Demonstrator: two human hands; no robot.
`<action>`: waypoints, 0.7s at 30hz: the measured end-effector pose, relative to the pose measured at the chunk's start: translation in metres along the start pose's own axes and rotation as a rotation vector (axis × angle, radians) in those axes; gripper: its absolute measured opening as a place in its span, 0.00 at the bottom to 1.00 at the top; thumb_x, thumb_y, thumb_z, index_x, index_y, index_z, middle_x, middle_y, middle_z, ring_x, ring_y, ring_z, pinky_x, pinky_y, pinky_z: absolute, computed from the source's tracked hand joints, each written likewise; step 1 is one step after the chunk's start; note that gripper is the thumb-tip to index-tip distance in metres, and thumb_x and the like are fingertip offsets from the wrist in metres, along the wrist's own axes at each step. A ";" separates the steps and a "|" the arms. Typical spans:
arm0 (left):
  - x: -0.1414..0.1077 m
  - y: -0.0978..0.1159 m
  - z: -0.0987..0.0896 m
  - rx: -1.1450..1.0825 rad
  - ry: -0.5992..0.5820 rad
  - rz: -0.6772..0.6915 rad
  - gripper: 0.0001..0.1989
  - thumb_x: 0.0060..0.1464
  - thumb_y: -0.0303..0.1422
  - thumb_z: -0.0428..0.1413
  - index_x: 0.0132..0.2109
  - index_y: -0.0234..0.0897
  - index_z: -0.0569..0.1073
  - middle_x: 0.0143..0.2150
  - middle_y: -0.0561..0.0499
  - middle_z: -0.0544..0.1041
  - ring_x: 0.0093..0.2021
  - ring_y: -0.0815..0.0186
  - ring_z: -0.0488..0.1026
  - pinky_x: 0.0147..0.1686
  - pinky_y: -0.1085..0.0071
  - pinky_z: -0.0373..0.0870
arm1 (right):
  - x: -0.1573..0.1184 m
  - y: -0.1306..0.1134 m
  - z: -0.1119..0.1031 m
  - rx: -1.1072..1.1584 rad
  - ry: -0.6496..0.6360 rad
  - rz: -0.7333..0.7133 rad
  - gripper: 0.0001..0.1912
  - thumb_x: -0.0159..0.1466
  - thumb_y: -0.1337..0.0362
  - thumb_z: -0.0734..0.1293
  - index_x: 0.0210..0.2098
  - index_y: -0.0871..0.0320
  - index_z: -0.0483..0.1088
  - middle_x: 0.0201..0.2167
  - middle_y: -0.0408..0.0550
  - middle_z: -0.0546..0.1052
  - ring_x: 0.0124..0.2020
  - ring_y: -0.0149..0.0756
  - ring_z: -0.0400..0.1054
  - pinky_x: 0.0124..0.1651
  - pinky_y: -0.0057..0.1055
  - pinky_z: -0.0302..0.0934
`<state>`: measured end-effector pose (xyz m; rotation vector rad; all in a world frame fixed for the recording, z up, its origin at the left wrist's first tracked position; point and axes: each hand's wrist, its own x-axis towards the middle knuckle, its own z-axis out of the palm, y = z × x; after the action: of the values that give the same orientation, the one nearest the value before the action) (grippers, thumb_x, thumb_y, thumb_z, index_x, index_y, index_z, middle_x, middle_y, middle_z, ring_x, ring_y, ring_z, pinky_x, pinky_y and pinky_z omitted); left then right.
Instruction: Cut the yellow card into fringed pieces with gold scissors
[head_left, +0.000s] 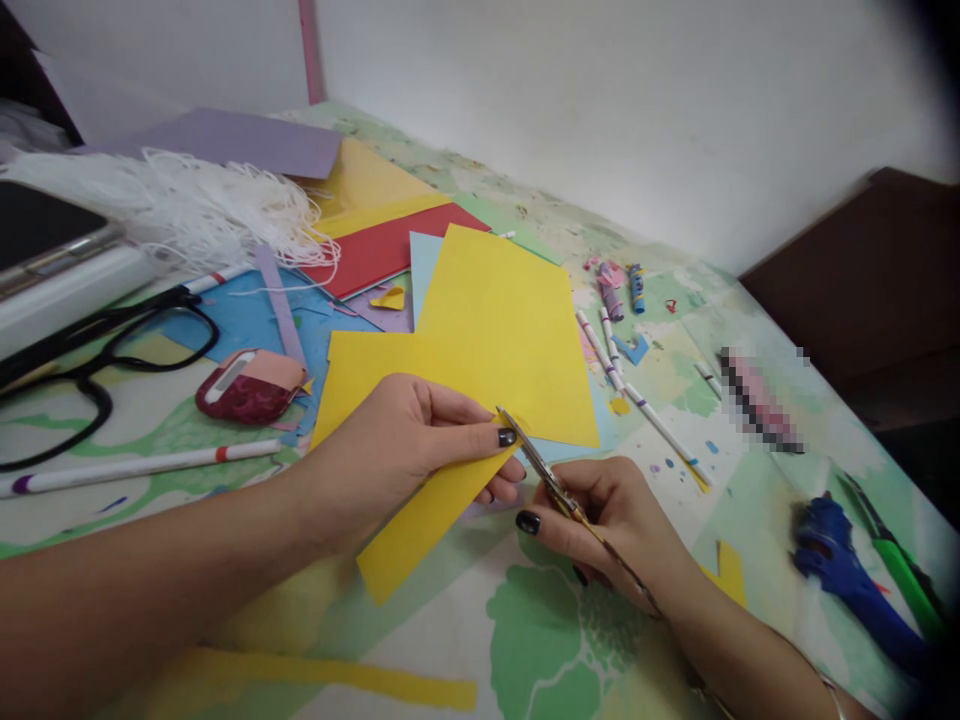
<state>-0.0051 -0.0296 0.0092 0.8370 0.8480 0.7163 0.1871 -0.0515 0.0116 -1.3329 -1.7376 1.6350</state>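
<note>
Yellow paper strip (431,535): held above the counter (555,620), just in front of the large yellow sheets (510,320), its free end slanting down toward the near left. We judge it very light and fairly stiff for paper, flat along its length but likely to crease if pinched hard or bent. The surface looks matt, so we expect little slip; a torn edge seems the likelier fault. Best hold, in our view: a flat pinch across the width, close to the blades, fingertips behind and thumb on top.

Left hand (420,430): closed in such a pinch, thumb over the strip near its upper end, fingers partly curled beneath. The thumb lies right beside the blade tips; we note the small clearance as a risk.

Scissors (551,483): metal, the blades pointing up and away to the left, meeting the paper by the thumb. We cannot tell how far apart the blades stand.

Right hand (622,520): curled around the scissors' handles, thumb on the near side; the handle loops are mostly hidden from us.

Farther out: a loose yellow strip (345,675) lies flat on the near counter, a pale blue sheet (426,270) shows under the large yellow ones, and a blue tool (832,545) lies to the right.
</note>
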 end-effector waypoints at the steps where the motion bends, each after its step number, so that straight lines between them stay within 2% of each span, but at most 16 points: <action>1: 0.000 0.000 0.000 -0.001 0.000 0.002 0.06 0.49 0.32 0.58 0.28 0.35 0.78 0.26 0.49 0.80 0.27 0.67 0.77 0.30 0.76 0.72 | 0.000 0.000 0.000 0.005 0.003 -0.004 0.22 0.55 0.54 0.68 0.17 0.58 0.55 0.12 0.34 0.55 0.13 0.20 0.45 0.14 0.21 0.38; 7: 0.001 0.002 0.000 -0.048 -0.006 -0.005 0.06 0.50 0.30 0.58 0.28 0.34 0.78 0.25 0.49 0.80 0.28 0.68 0.77 0.30 0.78 0.72 | -0.003 -0.001 -0.001 0.081 -0.010 -0.014 0.17 0.54 0.56 0.70 0.22 0.61 0.63 0.14 0.36 0.58 0.14 0.20 0.48 0.15 0.21 0.39; 21: 0.001 0.002 0.001 -0.077 0.003 -0.027 0.05 0.49 0.30 0.59 0.29 0.33 0.78 0.26 0.49 0.80 0.29 0.67 0.78 0.30 0.78 0.74 | -0.004 -0.004 0.000 0.129 -0.011 0.006 0.17 0.53 0.58 0.71 0.20 0.61 0.60 0.14 0.35 0.55 0.15 0.20 0.46 0.15 0.20 0.39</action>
<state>-0.0040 -0.0279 0.0112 0.7549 0.8278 0.7219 0.1873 -0.0546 0.0161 -1.2736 -1.6060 1.7290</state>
